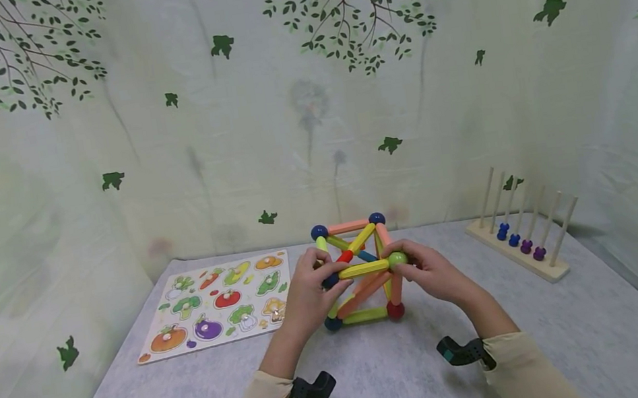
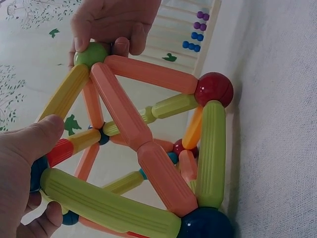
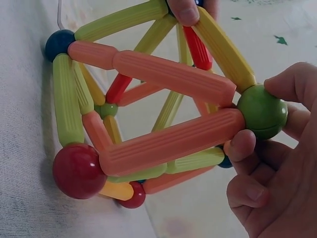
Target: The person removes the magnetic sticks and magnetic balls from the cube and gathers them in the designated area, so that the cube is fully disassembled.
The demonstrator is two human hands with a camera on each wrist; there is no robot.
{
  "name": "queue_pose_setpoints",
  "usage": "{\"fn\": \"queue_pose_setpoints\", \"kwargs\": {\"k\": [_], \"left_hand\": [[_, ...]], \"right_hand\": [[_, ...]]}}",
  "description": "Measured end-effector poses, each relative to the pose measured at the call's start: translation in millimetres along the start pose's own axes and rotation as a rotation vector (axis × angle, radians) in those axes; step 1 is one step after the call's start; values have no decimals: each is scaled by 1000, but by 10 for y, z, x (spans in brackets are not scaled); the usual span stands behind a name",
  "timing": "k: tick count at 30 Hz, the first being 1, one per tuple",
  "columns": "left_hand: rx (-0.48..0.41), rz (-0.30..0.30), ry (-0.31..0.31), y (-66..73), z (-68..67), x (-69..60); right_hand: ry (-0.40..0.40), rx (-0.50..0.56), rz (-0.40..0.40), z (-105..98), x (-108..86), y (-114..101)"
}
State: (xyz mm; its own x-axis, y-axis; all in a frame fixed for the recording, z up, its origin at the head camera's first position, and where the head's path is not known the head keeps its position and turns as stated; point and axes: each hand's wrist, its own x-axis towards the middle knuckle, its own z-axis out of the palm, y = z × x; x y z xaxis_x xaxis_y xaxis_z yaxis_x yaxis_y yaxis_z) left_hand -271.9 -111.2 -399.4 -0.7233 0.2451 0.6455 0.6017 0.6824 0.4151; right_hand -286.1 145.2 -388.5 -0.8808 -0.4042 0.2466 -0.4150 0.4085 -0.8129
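A cube-like frame of coloured magnetic rods and balls stands upright on the table. My left hand grips its near left corner around a dark blue ball, which its fingers partly hide. At the near right corner, my right hand pinches a green ball between thumb and fingers. A yellow rod spans the two held balls. Below, a red ball and another dark blue ball sit at the bottom corners. Salmon rods slant from the green ball down to them, with a light green rod joining the bottom pair.
To the left lies a vegetable puzzle board with several printed pieces. A wooden peg stand carrying blue and purple beads is at the back right. Behind the table hangs a leaf-patterned curtain.
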Motion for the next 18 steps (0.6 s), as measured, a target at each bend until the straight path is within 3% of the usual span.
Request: {"fn": "queue_pose_setpoints", "kwargs": {"k": [18], "left_hand": [[-14,-8,-12,13,-3,-3]], "right_hand": [[-53,129,5,-10,-9,-18]]}}
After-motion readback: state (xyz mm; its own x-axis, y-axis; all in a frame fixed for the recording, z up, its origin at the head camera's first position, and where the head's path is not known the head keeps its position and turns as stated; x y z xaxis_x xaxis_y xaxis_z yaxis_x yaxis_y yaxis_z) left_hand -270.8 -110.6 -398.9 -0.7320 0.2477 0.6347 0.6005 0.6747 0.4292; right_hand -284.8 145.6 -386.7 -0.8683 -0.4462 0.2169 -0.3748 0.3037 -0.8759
